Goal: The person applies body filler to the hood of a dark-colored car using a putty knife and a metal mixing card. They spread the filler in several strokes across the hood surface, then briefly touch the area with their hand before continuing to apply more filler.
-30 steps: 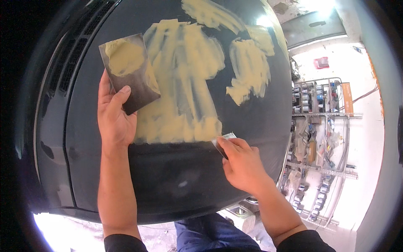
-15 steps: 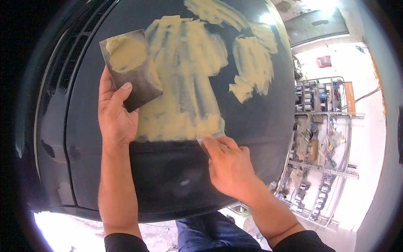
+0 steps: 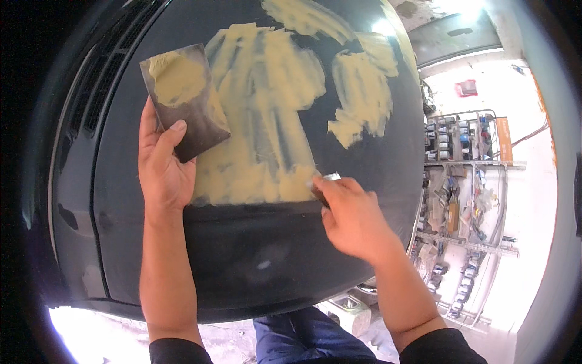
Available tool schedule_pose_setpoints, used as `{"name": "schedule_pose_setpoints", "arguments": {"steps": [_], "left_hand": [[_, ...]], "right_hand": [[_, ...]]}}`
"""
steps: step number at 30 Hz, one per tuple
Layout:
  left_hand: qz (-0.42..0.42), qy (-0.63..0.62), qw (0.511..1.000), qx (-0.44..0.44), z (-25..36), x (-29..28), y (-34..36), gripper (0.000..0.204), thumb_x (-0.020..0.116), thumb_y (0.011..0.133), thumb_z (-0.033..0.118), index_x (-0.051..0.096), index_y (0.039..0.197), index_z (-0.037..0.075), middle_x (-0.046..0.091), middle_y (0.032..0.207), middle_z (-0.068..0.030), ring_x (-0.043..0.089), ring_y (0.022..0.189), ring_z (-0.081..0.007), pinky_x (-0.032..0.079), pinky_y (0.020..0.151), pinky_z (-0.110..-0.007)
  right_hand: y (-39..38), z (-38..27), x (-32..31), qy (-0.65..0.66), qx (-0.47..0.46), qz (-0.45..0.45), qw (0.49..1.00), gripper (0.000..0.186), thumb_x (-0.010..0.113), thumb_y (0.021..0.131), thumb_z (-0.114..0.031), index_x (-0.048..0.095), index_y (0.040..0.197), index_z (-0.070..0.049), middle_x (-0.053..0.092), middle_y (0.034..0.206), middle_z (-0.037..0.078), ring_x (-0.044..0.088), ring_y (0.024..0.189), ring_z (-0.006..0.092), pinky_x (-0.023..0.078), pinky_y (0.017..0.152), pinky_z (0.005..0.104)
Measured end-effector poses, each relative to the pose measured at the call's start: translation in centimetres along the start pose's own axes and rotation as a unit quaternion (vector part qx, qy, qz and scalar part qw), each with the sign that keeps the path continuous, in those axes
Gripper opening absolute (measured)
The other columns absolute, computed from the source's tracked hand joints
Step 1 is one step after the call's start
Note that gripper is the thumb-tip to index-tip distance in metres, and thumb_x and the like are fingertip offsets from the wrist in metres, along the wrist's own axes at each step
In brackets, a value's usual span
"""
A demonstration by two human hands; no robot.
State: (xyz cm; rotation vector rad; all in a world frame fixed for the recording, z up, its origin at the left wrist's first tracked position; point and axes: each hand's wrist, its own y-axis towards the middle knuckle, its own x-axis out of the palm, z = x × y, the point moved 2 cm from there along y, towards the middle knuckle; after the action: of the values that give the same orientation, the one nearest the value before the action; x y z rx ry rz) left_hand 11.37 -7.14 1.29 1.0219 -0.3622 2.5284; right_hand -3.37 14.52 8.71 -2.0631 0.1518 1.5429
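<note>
Right hand (image 3: 359, 218) is closed on a small flat scraper (image 3: 330, 176). Most of the blade sits behind the fingers, and it's blurred, so I can't tell if the edge is touching. I read the low grip as being for control near the edge. It's at the lower right corner of the large yellow patch (image 3: 267, 109).

Left hand (image 3: 162, 167) holds a rectangular plate (image 3: 197, 132), thumb on the face, fingers behind the left side. A lump of yellow paste (image 3: 180, 80) covers the upper end. I'd say the thumb sits low to keep off the paste. Plate is tilted, overlapping the patch's left side in my view; gap to the panel unclear.

Under both: dark vehicle panel (image 3: 236, 261). Patch's lower border runs nearly straight, just above a faint crease. 2 more smeared areas: a right-hand patch (image 3: 364, 91) and an upper band (image 3: 309, 18).

Room: bare panel between the forearms, below the patch, and right of the scraper. Left limit is the seam by the dark vent (image 3: 112, 67); near edge curves over the trousers (image 3: 306, 337). Wire rack (image 3: 473, 164) stands beyond the right edge, well apart from the hands.
</note>
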Motion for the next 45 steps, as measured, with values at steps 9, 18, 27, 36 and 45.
{"name": "schedule_pose_setpoints", "arguments": {"steps": [9, 18, 27, 36, 45], "left_hand": [[0.02, 0.014, 1.0, -0.008, 0.1, -0.3, -0.2, 0.054, 0.046, 0.087, -0.003, 0.039, 0.139, 0.006, 0.056, 0.125, -0.0131, 0.055, 0.116, -0.0244, 0.045, 0.1, -0.042], [0.014, 0.002, 1.0, -0.006, -0.1, -0.2, 0.1, 0.056, 0.046, 0.087, -0.005, 0.037, 0.141, 0.007, 0.054, 0.13, -0.0121, 0.054, 0.118, -0.0266, 0.046, 0.1, -0.043], [0.009, -0.007, 1.0, -0.006, -0.2, -0.4, 0.1, 0.056, 0.044, 0.087, -0.005, 0.037, 0.141, 0.007, 0.054, 0.13, -0.0123, 0.055, 0.118, -0.0262, 0.046, 0.1, -0.043], [0.013, -0.002, 1.0, -0.005, -0.4, -0.3, 0.1, 0.055, 0.045, 0.086, -0.003, 0.038, 0.14, 0.007, 0.054, 0.13, -0.0132, 0.056, 0.117, -0.026, 0.046, 0.099, -0.042], [0.004, -0.006, 1.0, -0.004, -0.1, -0.4, 0.0, 0.055, 0.046, 0.086, -0.004, 0.039, 0.14, 0.006, 0.056, 0.126, -0.0132, 0.056, 0.116, -0.0245, 0.046, 0.099, -0.041]], "right_hand": [[-3.2, 1.0, -1.0, 0.035, 0.038, 0.012, 0.999, 0.054, 0.056, 0.082, -0.008, 0.044, 0.134, -0.006, 0.057, 0.123, 0.014, 0.051, 0.118, 0.03, 0.041, 0.088, 0.0534], [3.9, 0.9, -3.0, 0.054, 0.046, 0.04, 0.997, 0.047, 0.055, 0.085, -0.009, 0.048, 0.132, -0.008, 0.056, 0.124, 0.02, 0.05, 0.118, 0.0373, 0.038, 0.098, 0.0464], [3.0, 0.8, -1.9, -0.025, -0.018, -0.046, 0.998, 0.052, 0.055, 0.082, -0.007, 0.047, 0.133, -0.007, 0.057, 0.123, 0.016, 0.049, 0.119, 0.0334, 0.038, 0.095, 0.0483], [5.7, 1.4, -4.6, 0.002, -0.054, 0.023, 0.998, 0.048, 0.055, 0.083, -0.004, 0.048, 0.131, -0.006, 0.058, 0.122, 0.015, 0.051, 0.117, 0.0338, 0.037, 0.098, 0.0443], [2.4, 1.7, -1.7, -0.032, -0.053, -0.057, 0.996, 0.052, 0.059, 0.081, -0.005, 0.047, 0.131, -0.009, 0.058, 0.119, 0.015, 0.05, 0.119, 0.0322, 0.038, 0.092, 0.0485]]}}
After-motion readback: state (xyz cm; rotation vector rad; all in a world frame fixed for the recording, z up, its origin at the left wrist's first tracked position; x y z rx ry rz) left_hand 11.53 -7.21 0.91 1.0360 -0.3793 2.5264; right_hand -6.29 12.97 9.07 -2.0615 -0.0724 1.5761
